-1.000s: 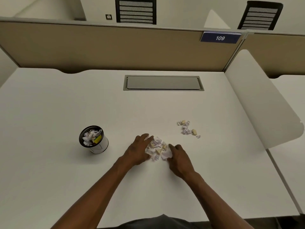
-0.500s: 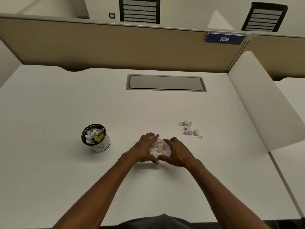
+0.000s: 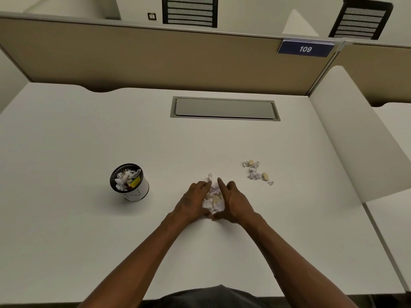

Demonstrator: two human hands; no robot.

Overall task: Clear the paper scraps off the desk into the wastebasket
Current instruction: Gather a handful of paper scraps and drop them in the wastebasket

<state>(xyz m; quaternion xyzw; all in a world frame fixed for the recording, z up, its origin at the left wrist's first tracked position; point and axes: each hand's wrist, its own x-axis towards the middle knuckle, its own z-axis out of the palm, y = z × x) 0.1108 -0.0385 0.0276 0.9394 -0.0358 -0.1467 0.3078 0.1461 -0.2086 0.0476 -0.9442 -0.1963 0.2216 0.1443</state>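
A heap of white, lilac and tan paper scraps (image 3: 213,197) lies on the white desk (image 3: 89,241), pressed between my two hands. My left hand (image 3: 193,202) cups its left side and my right hand (image 3: 234,202) cups its right side, thumbs touching at the near end. A second, smaller cluster of scraps (image 3: 255,172) lies loose to the right, apart from my hands. The small round wastebasket (image 3: 130,182), white with a black rim, stands to the left and holds several scraps and something yellow.
A grey cable hatch (image 3: 224,108) is set into the desk further back. A tan partition (image 3: 144,58) with a blue 109 sign (image 3: 305,48) closes the far edge. A white side divider (image 3: 355,134) rises along the right.
My hands have closed in from both sides, squeezing the spread heap into a narrow pile between my palms. The smaller cluster and the wastebasket have stayed put.
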